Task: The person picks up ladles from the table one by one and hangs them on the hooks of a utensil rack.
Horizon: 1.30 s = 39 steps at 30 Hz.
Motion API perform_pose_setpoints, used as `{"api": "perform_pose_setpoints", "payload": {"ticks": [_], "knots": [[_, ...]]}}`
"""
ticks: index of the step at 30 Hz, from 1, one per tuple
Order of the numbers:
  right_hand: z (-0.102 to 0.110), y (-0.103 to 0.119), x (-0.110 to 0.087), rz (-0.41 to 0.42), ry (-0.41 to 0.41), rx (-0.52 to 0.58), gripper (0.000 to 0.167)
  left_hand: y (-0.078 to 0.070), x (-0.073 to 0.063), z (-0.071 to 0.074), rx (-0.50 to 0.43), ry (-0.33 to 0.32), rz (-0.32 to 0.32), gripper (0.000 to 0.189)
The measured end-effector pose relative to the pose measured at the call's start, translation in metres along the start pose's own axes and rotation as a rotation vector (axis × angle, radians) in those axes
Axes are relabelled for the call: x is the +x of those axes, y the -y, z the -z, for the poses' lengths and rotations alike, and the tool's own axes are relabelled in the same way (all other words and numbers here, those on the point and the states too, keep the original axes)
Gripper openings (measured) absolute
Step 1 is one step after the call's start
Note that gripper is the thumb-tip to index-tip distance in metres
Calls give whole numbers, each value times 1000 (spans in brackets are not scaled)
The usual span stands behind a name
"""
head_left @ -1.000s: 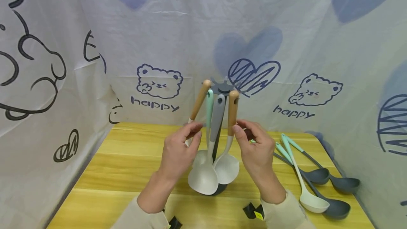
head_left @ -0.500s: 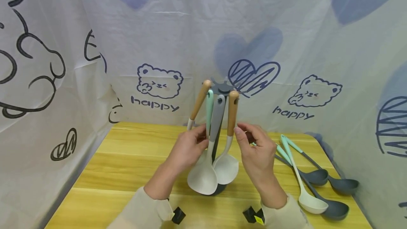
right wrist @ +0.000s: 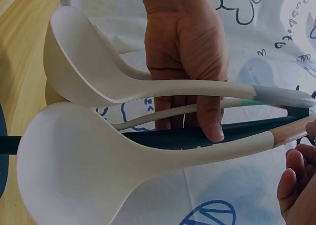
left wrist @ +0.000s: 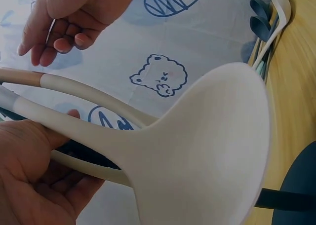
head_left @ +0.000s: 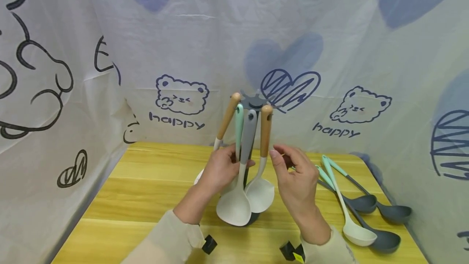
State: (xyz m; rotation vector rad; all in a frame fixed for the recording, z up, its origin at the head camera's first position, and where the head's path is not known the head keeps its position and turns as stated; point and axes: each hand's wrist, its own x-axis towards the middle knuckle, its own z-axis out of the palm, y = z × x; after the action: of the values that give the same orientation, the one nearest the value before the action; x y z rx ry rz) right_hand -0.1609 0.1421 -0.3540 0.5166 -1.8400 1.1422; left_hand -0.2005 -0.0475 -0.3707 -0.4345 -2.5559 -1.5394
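A dark grey utensil stand holds several hanging ladles. A white ladle with a grey handle hangs at the front, its bowl facing me. To its right is a wooden-handled ladle; a green-handled one and another wooden-handled one hang to its left. My left hand reaches in behind the grey-handled ladle and grips the stand's dark post, thumb across it. My right hand hovers beside the right wooden handle, fingers loosely bent, holding nothing.
On the table's right lie several ladles: a white one with a green handle and dark grey ones. The stand's round base rests on the wooden table. A printed cloth hangs behind.
My left hand has moved right, from beside the left ladles in among them to the stand's post. My right hand has barely moved.
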Motion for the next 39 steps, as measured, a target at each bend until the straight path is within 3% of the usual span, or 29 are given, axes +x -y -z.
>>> {"api": "perform_pose_setpoints", "payload": {"ticks": [12,18,23,26,28,33,36,39], "knots": [[12,-9,-6,4,15,-27,15,1,-1,-5,74,-86,-48,17],[16,-13,-8,1,21,-38,14,-4,-11,1,104,-139,-52,13],[20,-16,-7,10,19,-53,15,-13,-26,19,111,-293,-123,15],[23,-18,-7,18,21,-71,15,-13,-26,29,101,-411,-187,13],[24,-21,-6,21,21,-85,16,-11,-23,35,94,-445,-196,19],[30,-32,-7,19,9,-127,17,-8,-15,41,86,-350,-134,40],[36,-42,-8,15,-10,-165,18,-7,-12,41,89,-309,-111,35],[45,-52,-9,14,-15,-203,18,-5,-11,40,98,-324,-102,30]]}}
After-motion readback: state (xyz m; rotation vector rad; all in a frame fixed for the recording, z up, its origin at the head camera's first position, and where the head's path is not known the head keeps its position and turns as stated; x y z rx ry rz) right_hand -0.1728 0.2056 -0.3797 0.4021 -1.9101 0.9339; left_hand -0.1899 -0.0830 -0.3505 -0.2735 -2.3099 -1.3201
